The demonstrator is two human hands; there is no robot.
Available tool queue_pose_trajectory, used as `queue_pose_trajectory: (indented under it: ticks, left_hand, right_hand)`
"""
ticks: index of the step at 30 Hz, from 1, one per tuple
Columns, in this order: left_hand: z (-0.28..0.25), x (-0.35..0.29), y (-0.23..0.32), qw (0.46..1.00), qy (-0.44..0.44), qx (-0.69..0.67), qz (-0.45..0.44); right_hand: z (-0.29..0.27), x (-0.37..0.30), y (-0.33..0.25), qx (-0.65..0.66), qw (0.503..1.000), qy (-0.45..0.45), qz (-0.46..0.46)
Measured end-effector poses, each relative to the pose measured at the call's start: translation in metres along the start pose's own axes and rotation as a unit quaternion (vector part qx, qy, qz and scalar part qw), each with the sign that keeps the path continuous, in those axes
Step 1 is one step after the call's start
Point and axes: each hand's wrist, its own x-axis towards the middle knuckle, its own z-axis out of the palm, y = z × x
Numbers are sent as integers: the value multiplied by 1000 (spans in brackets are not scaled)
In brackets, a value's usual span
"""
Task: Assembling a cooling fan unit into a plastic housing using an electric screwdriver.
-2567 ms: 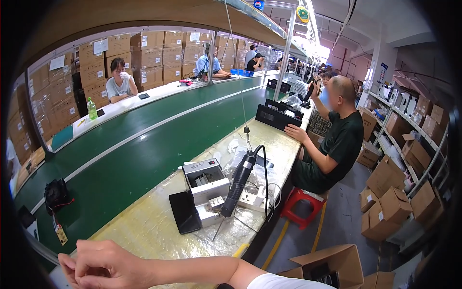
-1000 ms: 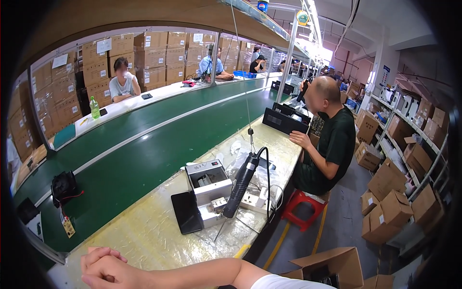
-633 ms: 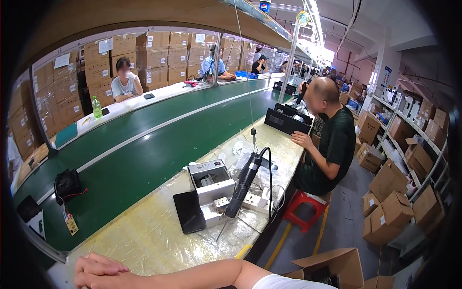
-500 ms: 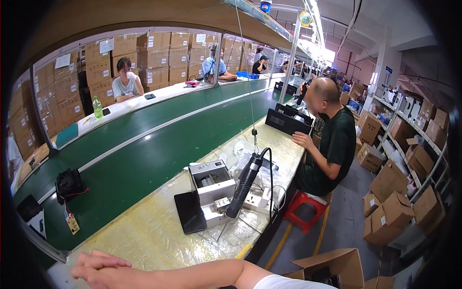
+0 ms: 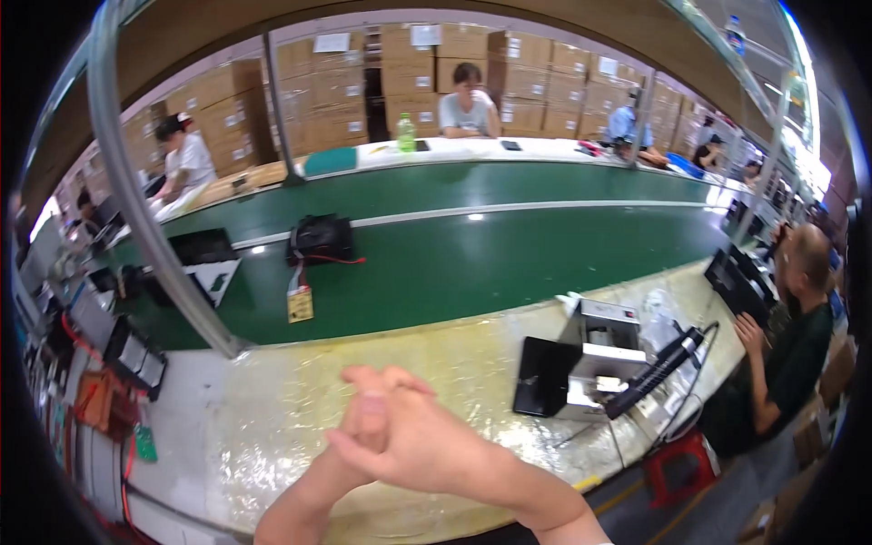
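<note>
My right hand point(image 5: 420, 447) and my left hand point(image 5: 366, 420) are clasped together above the near side of the workbench point(image 5: 291, 381). The right one folds over the left, hiding part of its fingers. No tool or part shows in them. To their right lies a flat black panel point(image 5: 545, 377), against a white-grey metal box point(image 5: 610, 318) with a switch. A black electric screwdriver point(image 5: 658, 368) slants across the front of that box, its cable curving down to the right.
Beyond the bench runs a green conveyor belt point(image 5: 509, 236), bearing a black part point(image 5: 322, 238) with wires and a yellowish tag point(image 5: 300, 304). A metal post point(image 5: 150, 209) rises at left. A co-worker point(image 5: 790, 336) sits at right beside black housings point(image 5: 740, 282); others sit across.
My view has swung left and down, so the bench items now appear farther right. Both clasped hands have come into the middle; earlier, mainly my right arm and hand showed low at left.
</note>
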Motion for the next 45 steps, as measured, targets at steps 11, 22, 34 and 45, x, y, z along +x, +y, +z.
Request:
queue_pose_trajectory:
  ticks: [11,22,34,45]
  left_hand:
    - [-27,74,-49,987,46,21,-151]
    - [-123,207,-195,779,170,575,-182]
    - [-173,226,-200,726,195,574,-326]
    - [-194,198,-118,893,240,-132,-357]
  right_hand:
    - [-57,-7,18,-335,938,75,48]
    - [-75,-41,-1,-331,942,60,-5]
    - [-35,-43,-42,-248,966,76,-10]
    - [-24,-7,11,-216,974,-45,-49]
